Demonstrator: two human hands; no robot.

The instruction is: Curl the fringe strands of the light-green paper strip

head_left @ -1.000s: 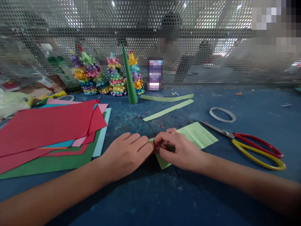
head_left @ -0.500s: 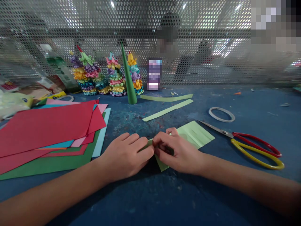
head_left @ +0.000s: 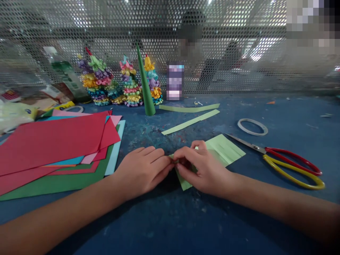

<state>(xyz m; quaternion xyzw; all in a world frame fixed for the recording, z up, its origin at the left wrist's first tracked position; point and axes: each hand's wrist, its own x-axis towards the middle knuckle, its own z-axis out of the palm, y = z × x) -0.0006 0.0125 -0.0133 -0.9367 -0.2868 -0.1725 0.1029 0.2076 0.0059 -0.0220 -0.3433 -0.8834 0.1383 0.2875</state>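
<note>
A creased sheet of light green paper point(head_left: 225, 150) lies on the blue table, partly under my right hand point(head_left: 204, 168). Its left edge is pinched between the thumb and fingers of that hand. My left hand point(head_left: 146, 168) is closed at the same edge, its fingertips meeting those of the right; the paper between them is mostly hidden. Beyond the hands lie two cut light green paper strips point(head_left: 191, 122). Scissors point(head_left: 261, 150) with one red and one yellow handle rest to the right, their tip close to the sheet.
Coloured paper sheets point(head_left: 58, 141) are stacked at the left. A green paper cone point(head_left: 145, 88) stands before several curled-paper trees point(head_left: 130, 85). There is a tape roll point(head_left: 252, 127) at the right, a bottle point(head_left: 67, 79) at the back left and a phone point(head_left: 175, 81) against the mesh panel point(head_left: 252, 78).
My left fingertips have drawn tighter against the paper's edge, close to the right fingertips. The whole view has shifted slightly; the scissors, strips and stack lie as before.
</note>
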